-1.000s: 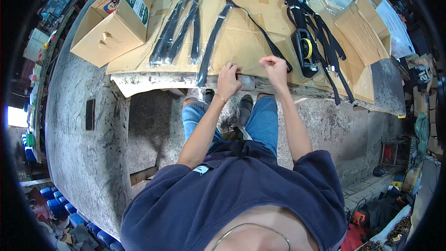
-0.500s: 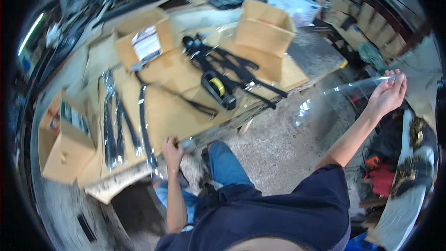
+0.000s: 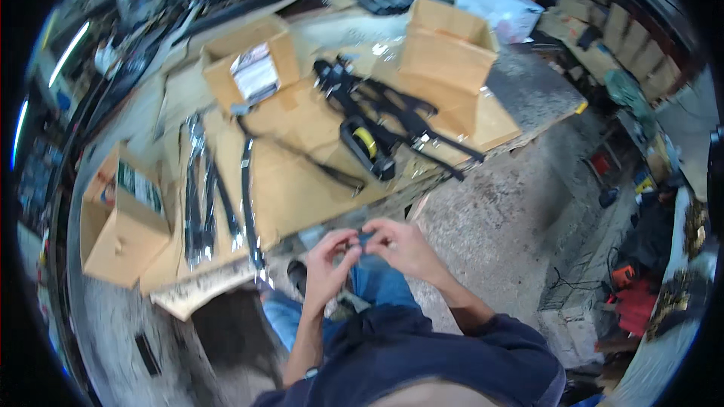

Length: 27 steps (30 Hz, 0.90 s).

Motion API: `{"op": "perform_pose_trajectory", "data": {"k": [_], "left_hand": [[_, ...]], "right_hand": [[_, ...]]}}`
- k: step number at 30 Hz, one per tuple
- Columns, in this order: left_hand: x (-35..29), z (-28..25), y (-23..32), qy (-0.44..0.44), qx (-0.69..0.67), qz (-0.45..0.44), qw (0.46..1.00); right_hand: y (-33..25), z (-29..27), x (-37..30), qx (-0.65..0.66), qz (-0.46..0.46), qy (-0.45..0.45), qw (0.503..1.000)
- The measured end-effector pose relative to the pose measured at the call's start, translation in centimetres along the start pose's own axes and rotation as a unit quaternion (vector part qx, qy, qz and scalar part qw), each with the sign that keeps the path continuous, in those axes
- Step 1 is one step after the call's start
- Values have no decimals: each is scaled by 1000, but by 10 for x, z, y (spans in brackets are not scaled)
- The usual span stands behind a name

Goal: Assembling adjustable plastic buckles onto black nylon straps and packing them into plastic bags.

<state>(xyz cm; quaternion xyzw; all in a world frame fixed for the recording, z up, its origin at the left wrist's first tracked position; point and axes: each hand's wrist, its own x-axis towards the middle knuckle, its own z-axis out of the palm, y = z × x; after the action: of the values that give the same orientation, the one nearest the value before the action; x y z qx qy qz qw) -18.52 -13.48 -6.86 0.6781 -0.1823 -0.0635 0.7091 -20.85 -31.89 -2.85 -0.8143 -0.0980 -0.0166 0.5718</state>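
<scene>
My left hand (image 3: 330, 262) and my right hand (image 3: 407, 250) are close together in front of my lap, near the table's front edge. The fingers of both are pinched, with the fingertips almost meeting. A small dark bluish bit (image 3: 365, 238) shows between them, too small and blurred to name. Beyond my hands lie a black strap (image 3: 247, 181) with shiny clear wrapping, a thin dark strap (image 3: 320, 166), and a bundle of black straps (image 3: 385, 109). A black tool with a yellow part (image 3: 366, 143) rests against that bundle.
Flat cardboard (image 3: 294, 207) covers the table. Open cardboard boxes stand at left (image 3: 132, 245), back (image 3: 260, 68) and back right (image 3: 445, 56). Wrapped black straps (image 3: 197, 203) lie beside the left box. Concrete floor (image 3: 490, 226) spreads right of the table; red cloth (image 3: 635, 309) is farther right.
My right hand has come in from far right, where it held out a long clear strip, to meet my left hand. The strip no longer shows clearly. My view has shifted slightly.
</scene>
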Motion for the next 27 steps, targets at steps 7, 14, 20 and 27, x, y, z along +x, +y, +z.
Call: {"op": "perform_pose_trajectory", "data": {"k": [7, 14, 20, 27], "left_hand": [[-4, -1, 12, 113, 122, -13, 986], [-17, 21, -4, 197, 130, 3, 972], [-17, 23, -4, 178, 106, -72, 976], [-3, 17, -37, 148, 8, -81, 986]], "right_hand": [[23, 28, 19, 90, 45, 12, 995], [38, 30, 1, 110, 20, 1, 994], [66, 28, -10, 139, 48, -54, 988], [70, 37, 5, 195, 84, 91, 973]]}}
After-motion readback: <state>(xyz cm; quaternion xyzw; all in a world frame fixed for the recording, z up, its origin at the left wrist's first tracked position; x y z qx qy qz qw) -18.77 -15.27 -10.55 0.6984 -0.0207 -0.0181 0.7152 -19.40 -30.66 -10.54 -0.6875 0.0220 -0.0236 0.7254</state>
